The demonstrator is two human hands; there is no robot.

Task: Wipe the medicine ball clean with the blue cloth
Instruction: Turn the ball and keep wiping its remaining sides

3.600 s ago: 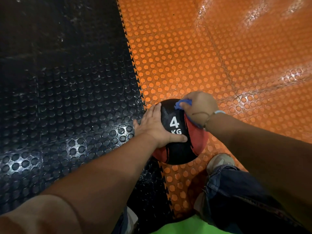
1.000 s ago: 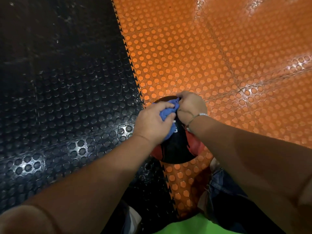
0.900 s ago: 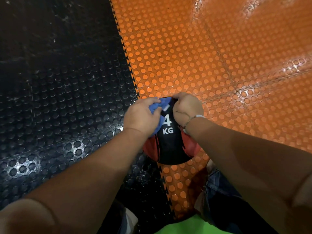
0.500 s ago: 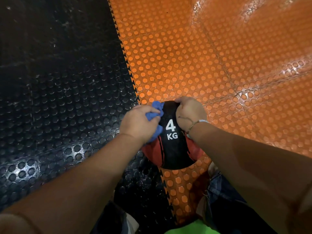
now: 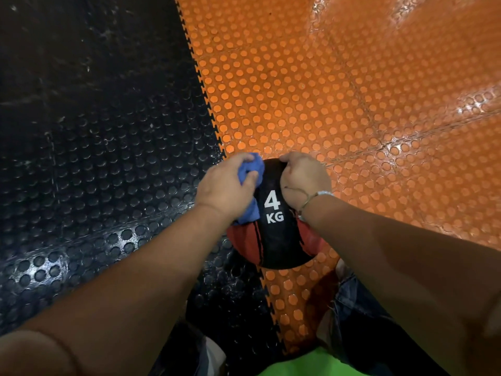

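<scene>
A black and red medicine ball (image 5: 276, 240) marked "4 KG" sits on the floor at the seam between black and orange mats. My left hand (image 5: 225, 188) grips the bunched blue cloth (image 5: 250, 172) against the ball's upper left side. The ball's upper right side is covered by my right hand (image 5: 303, 180), its fingers curved over the top. The far side of the ball is hidden by both hands.
Studded black mat (image 5: 95, 158) lies to the left, studded orange mat (image 5: 352, 104) to the right, joined by an interlocking seam. My jeans-clad leg (image 5: 360, 308) is just below right of the ball. A green patch (image 5: 306, 365) shows at the bottom edge.
The cloth passed from my right hand to my left. My left hand with the cloth moved to the ball's left side, uncovering the "4 KG" label. My right hand now steadies the ball.
</scene>
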